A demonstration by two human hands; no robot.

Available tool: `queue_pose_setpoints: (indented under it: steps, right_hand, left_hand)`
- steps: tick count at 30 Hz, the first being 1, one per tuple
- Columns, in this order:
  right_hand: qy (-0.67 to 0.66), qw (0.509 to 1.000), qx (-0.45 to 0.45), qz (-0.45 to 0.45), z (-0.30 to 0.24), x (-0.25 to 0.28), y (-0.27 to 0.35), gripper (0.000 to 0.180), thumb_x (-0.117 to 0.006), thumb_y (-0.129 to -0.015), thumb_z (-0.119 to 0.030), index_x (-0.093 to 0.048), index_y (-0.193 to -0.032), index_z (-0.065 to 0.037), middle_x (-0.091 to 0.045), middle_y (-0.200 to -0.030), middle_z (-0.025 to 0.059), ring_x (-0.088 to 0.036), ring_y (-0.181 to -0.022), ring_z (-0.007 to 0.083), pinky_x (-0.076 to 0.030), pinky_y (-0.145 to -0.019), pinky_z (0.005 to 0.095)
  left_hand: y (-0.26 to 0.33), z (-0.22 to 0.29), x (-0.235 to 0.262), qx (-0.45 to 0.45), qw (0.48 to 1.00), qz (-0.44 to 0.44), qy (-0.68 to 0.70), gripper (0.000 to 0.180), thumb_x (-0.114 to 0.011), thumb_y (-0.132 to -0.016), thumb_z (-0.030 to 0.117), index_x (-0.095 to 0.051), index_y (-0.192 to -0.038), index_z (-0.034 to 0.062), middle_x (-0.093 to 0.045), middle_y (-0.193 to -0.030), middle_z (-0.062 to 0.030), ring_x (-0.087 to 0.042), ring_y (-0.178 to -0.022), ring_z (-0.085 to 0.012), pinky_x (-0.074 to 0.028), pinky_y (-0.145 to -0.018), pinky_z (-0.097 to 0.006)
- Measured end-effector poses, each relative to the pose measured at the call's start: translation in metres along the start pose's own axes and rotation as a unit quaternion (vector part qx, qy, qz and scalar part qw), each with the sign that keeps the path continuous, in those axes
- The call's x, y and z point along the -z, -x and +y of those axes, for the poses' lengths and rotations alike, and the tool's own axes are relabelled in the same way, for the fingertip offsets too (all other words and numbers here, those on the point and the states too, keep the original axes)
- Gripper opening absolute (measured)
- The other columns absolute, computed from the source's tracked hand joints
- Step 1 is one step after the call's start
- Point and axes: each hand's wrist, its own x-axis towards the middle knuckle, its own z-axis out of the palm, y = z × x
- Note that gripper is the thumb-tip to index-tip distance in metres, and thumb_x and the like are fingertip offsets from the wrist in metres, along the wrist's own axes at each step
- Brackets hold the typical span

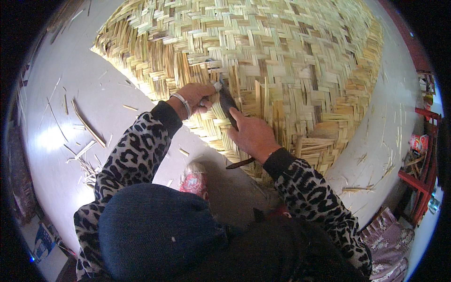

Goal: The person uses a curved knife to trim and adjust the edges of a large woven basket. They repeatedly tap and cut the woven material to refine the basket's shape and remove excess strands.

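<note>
A large woven mat (263,70) of pale green and straw-coloured strips spreads out before me, with upright loose strip ends near its close edge. My left hand (195,97) is closed at that edge, its fingers bent and pinched together; what lies between them is hidden. A white wrap (217,86) shows at its fingertip. My right hand (253,136) grips a dark, narrow hand tool (227,99) whose upper end meets the mat beside the left fingertips. Below the right hand, a dark curved piece (240,164) sticks out; whether it belongs to the tool I cannot tell.
Cut strips and scraps (87,157) litter the pale floor (61,108) on the left, and more lie at the right. My red patterned shoe (194,181) is just short of the mat. A red frame (425,183) and a patterned cloth (387,239) stand at the right.
</note>
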Motion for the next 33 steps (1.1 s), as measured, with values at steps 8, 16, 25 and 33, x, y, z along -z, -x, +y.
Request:
queue_pose_setpoints:
  steps: [8,16,25,33]
  right_hand:
    - [0.021,0.999,-0.009,-0.029,0.005,0.004,-0.004,0.053,-0.058,-0.086,-0.032,-0.052,-0.135,-0.011,-0.069,-0.083,0.0211,-0.068,-0.078,0.0402,-0.055,-0.07,0.0531]
    - [0.053,0.999,0.012,-0.002,0.008,0.002,-0.004,0.051,-0.059,-0.086,-0.032,-0.053,-0.131,-0.008,-0.069,-0.081,0.0192,-0.069,-0.076,0.0393,-0.055,-0.068,0.053]
    - [0.094,0.976,-0.021,-0.195,0.006,0.072,0.075,0.053,-0.056,-0.087,-0.025,-0.051,-0.135,-0.004,-0.067,-0.081,0.0211,-0.066,-0.073,0.0399,-0.053,-0.069,0.049]
    - [-0.231,0.963,-0.006,-0.14,0.034,0.124,0.099,0.06,-0.06,-0.087,-0.02,-0.046,-0.145,-0.01,-0.062,-0.089,0.0049,-0.054,-0.069,0.012,-0.045,-0.063,0.0273]
  left_hand:
    - [-0.003,-0.002,-0.016,0.045,0.996,0.071,0.004,0.02,-0.064,-0.095,0.023,-0.057,-0.08,0.0112,-0.053,-0.063,0.0042,-0.047,-0.046,-0.0067,-0.044,-0.039,-0.024]
    - [-0.009,-0.003,0.001,-0.035,0.962,0.077,-0.26,0.034,-0.071,-0.089,0.036,-0.064,-0.076,0.0046,-0.062,-0.062,-0.001,-0.058,-0.05,-0.0109,-0.053,-0.046,-0.027]
    - [-0.019,-0.028,-0.003,-0.237,0.73,0.228,-0.599,0.047,-0.06,-0.089,0.05,-0.065,-0.084,0.0035,-0.064,-0.074,-0.0198,-0.064,-0.073,-0.0385,-0.05,-0.068,-0.049]
    - [-0.012,-0.02,-0.032,-0.233,0.929,0.117,-0.262,0.029,-0.06,-0.096,0.031,-0.064,-0.096,0.0017,-0.067,-0.077,-0.0107,-0.067,-0.061,-0.0196,-0.056,-0.056,-0.032]
